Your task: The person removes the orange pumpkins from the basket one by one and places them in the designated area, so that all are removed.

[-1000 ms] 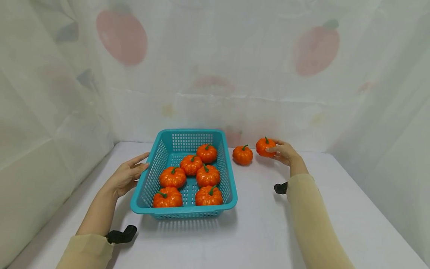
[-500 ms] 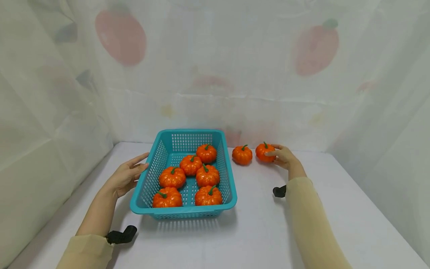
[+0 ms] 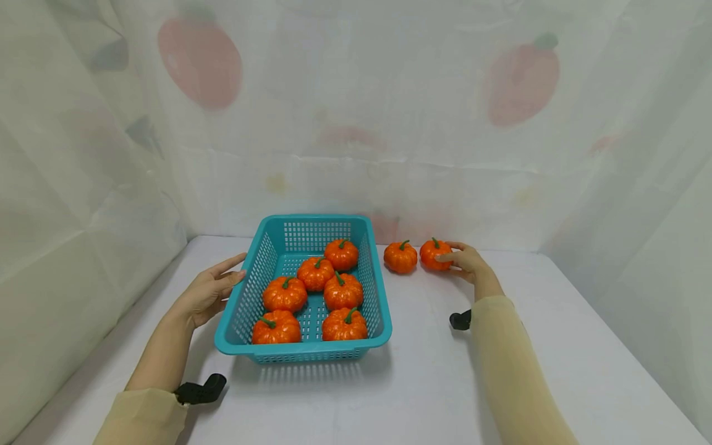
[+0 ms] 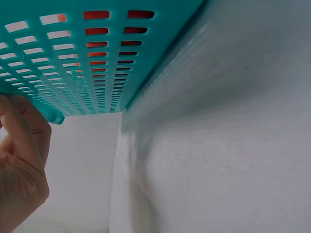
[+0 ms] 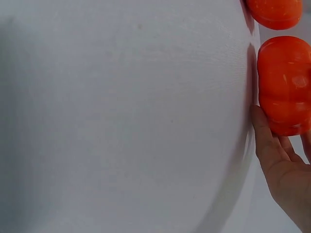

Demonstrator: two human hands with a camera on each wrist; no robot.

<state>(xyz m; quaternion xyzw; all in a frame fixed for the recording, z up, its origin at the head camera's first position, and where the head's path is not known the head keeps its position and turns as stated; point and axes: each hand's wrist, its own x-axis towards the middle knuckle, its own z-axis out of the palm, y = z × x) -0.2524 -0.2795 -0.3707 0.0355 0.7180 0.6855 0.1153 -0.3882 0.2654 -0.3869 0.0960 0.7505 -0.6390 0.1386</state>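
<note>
In the head view, my right hand [image 3: 468, 261] grips a small glossy orange pumpkin [image 3: 433, 255] with a green stem, from its right side. The right wrist view shows the fingers against the side of this pumpkin [image 5: 284, 87], low over the white tabletop. Another pumpkin [image 3: 400, 257] sits just to its left. My left hand [image 3: 208, 290] rests its fingertips on the left rim of a teal perforated plastic basket [image 3: 319, 348]. From the left wrist view, the left hand [image 4: 22, 150] lies under the rim, beside the slotted wall. Several pumpkins [image 3: 285, 293] lie in the basket.
A white cloth-covered table [image 3: 411, 383] carries everything. Right behind it hangs a pale curtain [image 3: 356, 123] with faded fruit prints, and similar sheets close off the left and right sides. Black wrist cameras [image 3: 203, 389] stick out from both sleeves.
My right hand has lowered its pumpkin toward the table and shifted it slightly left, closer to the neighbouring pumpkin. The left hand and the basket have stayed in place.
</note>
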